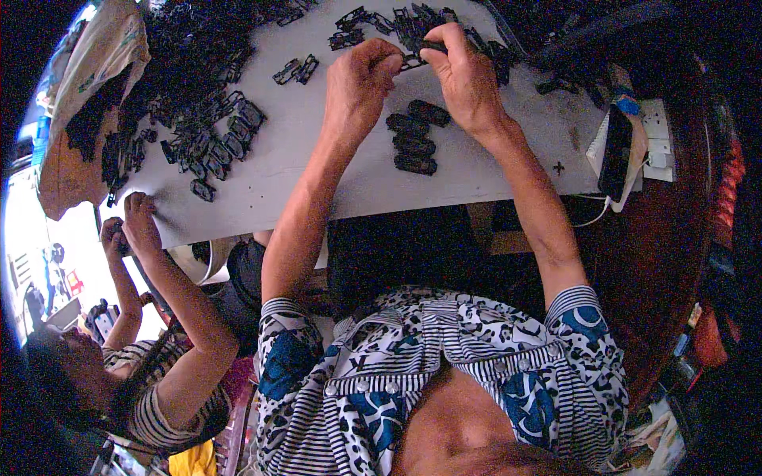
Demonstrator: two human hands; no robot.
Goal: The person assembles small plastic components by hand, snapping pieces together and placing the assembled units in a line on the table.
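From the head view, I see my left hand (359, 79) and my right hand (464, 75) raised together over the far half of the desk (302, 166), both sets of fingers pinched shut on one small black plastic part (419, 52). The part lies crosswise between the two hands, its long axis running left to right, and neither hand is nearer. Just below the hands, toward the near edge, four finished black pieces (414, 136) lie in a short column. A loose heap of black parts (202, 95) covers the desk's left side, where a co-worker's hands (131, 222) work at the near-left corner.
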